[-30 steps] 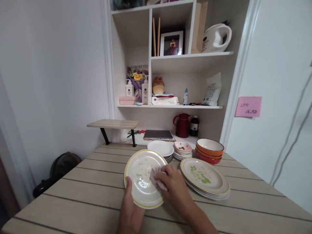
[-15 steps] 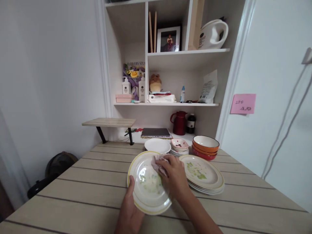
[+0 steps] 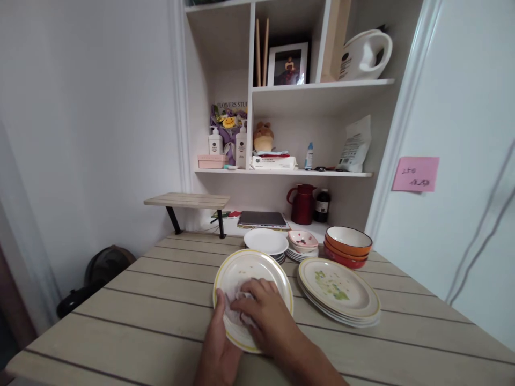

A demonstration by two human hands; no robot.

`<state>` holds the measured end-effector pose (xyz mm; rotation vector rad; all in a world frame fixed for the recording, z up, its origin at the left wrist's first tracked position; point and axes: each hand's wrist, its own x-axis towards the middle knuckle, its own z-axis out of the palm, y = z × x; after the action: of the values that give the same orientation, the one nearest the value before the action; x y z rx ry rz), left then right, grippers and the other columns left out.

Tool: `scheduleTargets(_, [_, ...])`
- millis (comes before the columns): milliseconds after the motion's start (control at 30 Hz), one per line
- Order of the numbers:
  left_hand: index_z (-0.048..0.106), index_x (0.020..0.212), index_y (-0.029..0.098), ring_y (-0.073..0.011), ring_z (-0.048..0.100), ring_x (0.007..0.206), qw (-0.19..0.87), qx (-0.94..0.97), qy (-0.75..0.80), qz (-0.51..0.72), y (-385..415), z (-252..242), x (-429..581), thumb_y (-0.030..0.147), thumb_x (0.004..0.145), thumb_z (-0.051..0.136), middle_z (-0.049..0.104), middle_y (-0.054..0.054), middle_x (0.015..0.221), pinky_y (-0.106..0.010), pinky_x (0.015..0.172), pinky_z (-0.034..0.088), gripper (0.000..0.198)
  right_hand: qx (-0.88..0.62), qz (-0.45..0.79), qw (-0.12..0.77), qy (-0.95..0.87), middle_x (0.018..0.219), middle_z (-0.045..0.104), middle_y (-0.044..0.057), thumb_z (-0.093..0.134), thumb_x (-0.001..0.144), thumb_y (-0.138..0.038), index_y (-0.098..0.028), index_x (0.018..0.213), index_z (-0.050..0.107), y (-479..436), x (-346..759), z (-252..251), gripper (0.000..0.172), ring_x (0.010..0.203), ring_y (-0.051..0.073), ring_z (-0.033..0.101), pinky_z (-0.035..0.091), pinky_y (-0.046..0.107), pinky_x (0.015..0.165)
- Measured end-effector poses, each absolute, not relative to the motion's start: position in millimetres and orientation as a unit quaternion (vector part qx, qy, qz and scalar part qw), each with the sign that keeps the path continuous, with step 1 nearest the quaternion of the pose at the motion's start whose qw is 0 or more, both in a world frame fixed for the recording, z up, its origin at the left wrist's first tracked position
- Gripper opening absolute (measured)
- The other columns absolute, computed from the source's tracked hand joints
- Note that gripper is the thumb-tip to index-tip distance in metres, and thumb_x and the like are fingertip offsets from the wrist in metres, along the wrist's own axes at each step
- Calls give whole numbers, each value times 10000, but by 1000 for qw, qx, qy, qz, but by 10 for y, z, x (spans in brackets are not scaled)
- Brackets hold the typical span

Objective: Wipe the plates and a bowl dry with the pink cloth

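Note:
A cream plate with a yellow rim (image 3: pixel 257 268) is held just above the wooden table (image 3: pixel 161 300). My left hand (image 3: pixel 217 348) grips its near edge, thumb on the rim. My right hand (image 3: pixel 265 321) is closed on a crumpled pale cloth (image 3: pixel 235 311) and presses it onto the plate's near left part. Next to it on the right lies a stack of matching plates (image 3: pixel 340 292), the top one smeared with green.
Behind stand a stack of white plates (image 3: pixel 265 242), a small pink dish on saucers (image 3: pixel 302 242) and orange and red bowls (image 3: pixel 348 246). A red jug (image 3: pixel 301 205), a dark bottle and shelves of items line the back wall. A small riser shelf (image 3: pixel 187 202) stands at the back left.
My right hand with the cloth has swept from the plate's far right edge down to its near left part. The green smears on the held plate no longer show.

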<state>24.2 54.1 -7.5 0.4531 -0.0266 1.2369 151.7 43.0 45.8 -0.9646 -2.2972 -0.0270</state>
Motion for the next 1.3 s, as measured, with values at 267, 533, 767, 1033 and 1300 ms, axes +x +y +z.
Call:
scheduleTargets(267, [480, 1401, 146, -311, 405, 1372, 809, 204, -6, 551, 502, 0, 338, 577, 924, 397, 554, -183, 1383, -501, 1178, 203, 648, -516, -96, 414, -744, 1106, 597, 63, 634, 827, -167, -308, 1080, 682, 595, 1921, 483, 293, 1000, 252, 521, 363, 389, 838])
scheduleTargets(533, [428, 1433, 164, -295, 461, 1335, 821, 231, 15, 521, 443, 30, 349, 496, 957, 362, 579, -173, 1359, -490, 1168, 222, 583, -523, -106, 464, -707, 1147, 577, 104, 578, 828, -137, -252, 1239, 604, 742, 1756, 493, 427, 1012, 267, 513, 390, 417, 869])
scheduleTargets(767, [432, 1433, 169, -292, 563, 1237, 849, 232, 76, 468, 411, -1, 348, 479, 948, 409, 663, -141, 1256, -484, 1111, 334, 575, -393, -25, 407, -824, 1163, 593, 77, 591, 820, -101, -285, 1259, 596, 656, 1470, 448, 477, 1048, 244, 511, 387, 384, 876])
scheduleTargets(1033, [462, 1416, 174, -288, 506, 1297, 849, 244, 53, 465, 409, 27, 350, 518, 948, 377, 642, -146, 1287, -483, 1139, 286, 587, -440, -74, 408, -797, 1179, 594, 69, 627, 821, -121, -334, 1254, 598, 698, 1619, 476, 484, 1065, 252, 515, 374, 404, 889])
scheduleTargets(1300, [583, 1316, 163, -279, 329, 1417, 798, 270, -100, 530, 538, 54, 264, 685, 893, 231, 568, -155, 1367, -465, 1198, 110, 758, -502, -101, 416, -752, 1128, 600, 73, 642, 794, -146, -303, 1091, 687, 677, 2016, 463, 338, 1024, 256, 532, 398, 395, 852])
